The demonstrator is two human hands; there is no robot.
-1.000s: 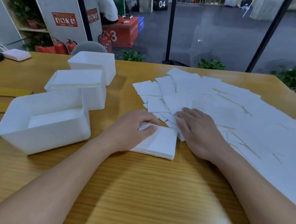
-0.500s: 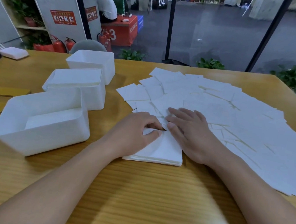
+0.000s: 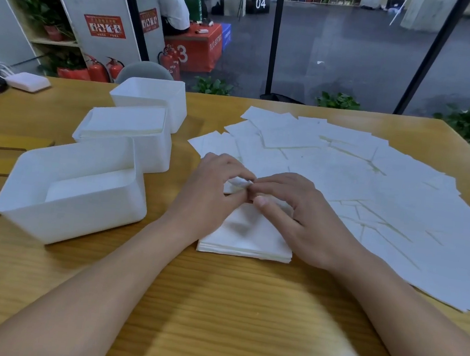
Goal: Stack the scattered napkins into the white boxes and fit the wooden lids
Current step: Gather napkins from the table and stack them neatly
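Note:
A small neat stack of white napkins [image 3: 246,237] lies on the wooden table in front of me. My left hand [image 3: 211,195] and my right hand [image 3: 296,216] meet over its far edge, fingertips pinching one napkin [image 3: 239,181] together. Many loose napkins [image 3: 371,189] spread across the table's right half. Three white boxes stand on the left: the near box [image 3: 69,221] partly filled, the middle box [image 3: 149,151] filled to the brim, the far box [image 3: 166,104] behind it. A wooden lid [image 3: 1,150] with a slot lies at the far left.
A white charger with cable [image 3: 23,81] and a dark object sit at the table's far left corner. Beyond the far edge stand plants, fire extinguishers and a glass wall; a person sits in the background.
Both hands drew together over the stack's far edge and now pinch a napkin between their fingertips. The stack has been pulled nearer to me and my view has shifted slightly.

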